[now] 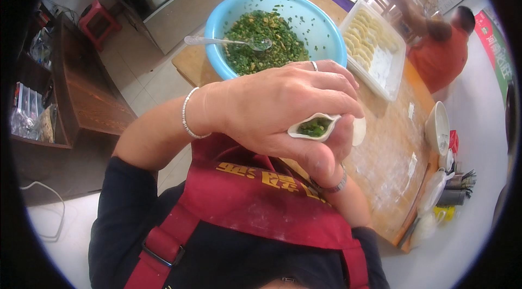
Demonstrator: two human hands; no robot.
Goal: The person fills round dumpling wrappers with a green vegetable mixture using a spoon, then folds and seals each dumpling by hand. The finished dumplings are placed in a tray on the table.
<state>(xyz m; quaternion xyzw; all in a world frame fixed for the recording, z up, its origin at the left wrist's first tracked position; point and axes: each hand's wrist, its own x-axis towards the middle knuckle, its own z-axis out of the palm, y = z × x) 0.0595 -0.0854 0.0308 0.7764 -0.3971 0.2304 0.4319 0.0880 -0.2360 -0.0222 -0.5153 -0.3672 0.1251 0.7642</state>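
My left hand, back up and wearing a ring and a beaded bracelet, pinches a dough wrapper folded around chopped green filling. Its near end gapes, showing the filling. Behind and below is my right hand, a metal watch band on its wrist; it touches the same dumpling, and its fingers are largely hidden. Past the fingers, a pale round dough piece shows; what supports it is unclear. Beyond my left hand stands a light blue basin of chopped green filling, with a metal spoon lying across its rim.
A white tray of dumplings stands beyond the basin on the floured wooden table. Near the right edge are a white bowl, a wooden stick and plastic bags. A person in orange is beyond the table.
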